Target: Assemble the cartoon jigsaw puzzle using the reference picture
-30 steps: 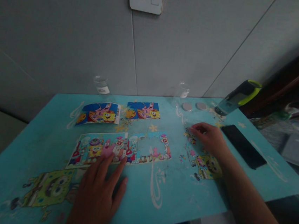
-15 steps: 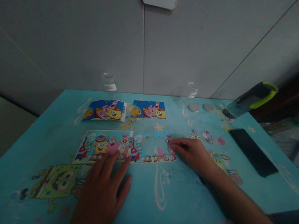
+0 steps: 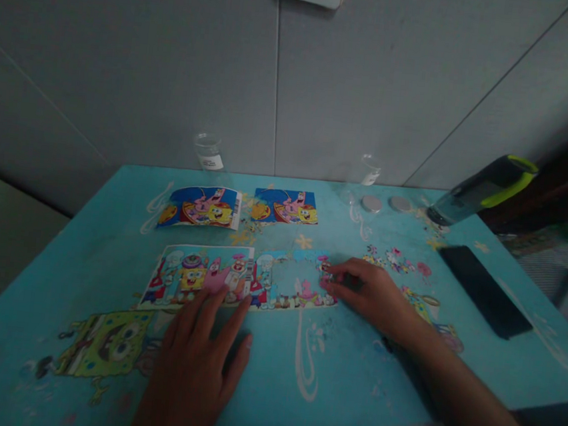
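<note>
My left hand [image 3: 203, 349] lies flat with its fingers spread, the tips touching the lower edge of a cartoon picture card [image 3: 198, 274]. Right beside that card is a partly assembled jigsaw puzzle [image 3: 260, 291], its border joined around a bare middle. At the puzzle's right edge, my right hand [image 3: 369, 291] has thumb and fingertips drawn together on the border pieces; whether a piece is between them is too small to make out. Several loose puzzle pieces [image 3: 394, 258] lie beyond the right hand.
A second picture card [image 3: 204, 207] and a blue finished puzzle [image 3: 285, 208] lie farther back. Two clear jars [image 3: 209, 153] stand by the wall, with two round lids [image 3: 371, 204] at the right. A black phone [image 3: 482, 290] and a tilted bottle [image 3: 482, 190] are at the right.
The view has shifted slightly. The right hand's fingers have moved a little at the puzzle's right edge; the left hand stays in place.
</note>
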The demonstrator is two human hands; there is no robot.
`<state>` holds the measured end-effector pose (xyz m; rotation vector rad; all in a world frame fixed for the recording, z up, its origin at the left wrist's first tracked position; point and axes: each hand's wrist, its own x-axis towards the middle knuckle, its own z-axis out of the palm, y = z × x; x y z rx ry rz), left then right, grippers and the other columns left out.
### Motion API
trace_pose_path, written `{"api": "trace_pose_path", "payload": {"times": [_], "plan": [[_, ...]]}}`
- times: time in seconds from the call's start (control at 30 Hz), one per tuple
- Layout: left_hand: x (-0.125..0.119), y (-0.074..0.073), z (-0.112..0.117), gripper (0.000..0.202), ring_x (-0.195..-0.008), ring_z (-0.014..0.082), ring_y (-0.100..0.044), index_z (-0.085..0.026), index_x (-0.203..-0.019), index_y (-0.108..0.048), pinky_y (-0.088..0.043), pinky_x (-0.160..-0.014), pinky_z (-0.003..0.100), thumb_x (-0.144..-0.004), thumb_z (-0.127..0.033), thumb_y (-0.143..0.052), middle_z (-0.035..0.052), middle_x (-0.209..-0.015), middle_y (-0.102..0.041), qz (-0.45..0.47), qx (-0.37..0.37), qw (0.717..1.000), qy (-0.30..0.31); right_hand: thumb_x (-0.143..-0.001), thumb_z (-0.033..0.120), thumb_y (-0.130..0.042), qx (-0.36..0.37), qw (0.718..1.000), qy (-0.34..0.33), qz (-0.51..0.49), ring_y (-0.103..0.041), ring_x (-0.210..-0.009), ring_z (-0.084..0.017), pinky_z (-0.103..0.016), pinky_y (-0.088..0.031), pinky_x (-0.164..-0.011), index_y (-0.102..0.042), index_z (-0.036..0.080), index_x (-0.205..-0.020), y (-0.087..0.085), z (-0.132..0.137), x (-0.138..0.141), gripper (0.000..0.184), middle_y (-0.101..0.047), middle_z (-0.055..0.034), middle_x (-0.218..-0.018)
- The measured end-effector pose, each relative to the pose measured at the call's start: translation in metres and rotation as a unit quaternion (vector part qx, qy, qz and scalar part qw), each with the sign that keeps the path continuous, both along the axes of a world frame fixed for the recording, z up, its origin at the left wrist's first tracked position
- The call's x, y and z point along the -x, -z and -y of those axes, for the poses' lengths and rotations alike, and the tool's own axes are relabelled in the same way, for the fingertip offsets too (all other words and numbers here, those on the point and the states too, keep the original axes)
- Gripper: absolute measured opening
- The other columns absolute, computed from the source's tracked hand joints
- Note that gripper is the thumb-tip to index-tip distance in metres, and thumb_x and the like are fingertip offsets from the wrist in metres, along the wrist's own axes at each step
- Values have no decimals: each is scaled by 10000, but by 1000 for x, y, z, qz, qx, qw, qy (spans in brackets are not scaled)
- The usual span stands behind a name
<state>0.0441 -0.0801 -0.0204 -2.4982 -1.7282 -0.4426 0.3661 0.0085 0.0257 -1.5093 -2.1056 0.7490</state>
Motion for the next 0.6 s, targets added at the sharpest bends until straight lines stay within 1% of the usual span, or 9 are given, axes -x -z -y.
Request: {"api": "trace_pose_path", "payload": {"times": [0.07, 0.2, 0.43, 0.6], "plan": [[0, 0, 0, 508, -1479, 406, -360, -261, -1454, -550, -412, -1144, 634, -958, -371, -582, 143, -1571, -415, 0, 1, 1000, -2, -948, 404, -704, -12, 1000, -9, 8, -676, -813, -177, -307, -526, -747, -764, 256, -1134, 0, 0, 2, 245, -737, -37, -939], [-1, -1, 0, 506, -1478, 401, -361, -255, -1455, -548, -413, -1146, 626, -962, -367, -580, 146, -1576, -410, 1, -3, 1000, -2, -955, 369, -699, -22, 999, -19, 23, -672, -814, -177, -314, -524, -769, -769, 241, -1092, -1, 0, 3, 200, -734, -42, -937], [-1, -3, -1, 504, -1488, 394, -352, -243, -1453, -550, -396, -1166, 621, -961, -347, -587, 152, -1575, -407, -4, -6, 1000, 6, -935, 292, -724, -15, 1000, -19, 14, -662, -830, -177, -306, -499, -776, -764, 242, -1018, 1, -1, 3, 105, -722, -29, -936], [-2, -2, 0, 494, -1470, 399, -373, -248, -1448, -554, -423, -1140, 627, -966, -359, -569, 153, -1565, -413, -2, -5, 1000, 1, -911, 260, -745, -10, 1000, -10, 3, -656, -859, -180, -306, -489, -791, -750, 234, -970, 1, -1, 3, 65, -720, -26, -957]]}}
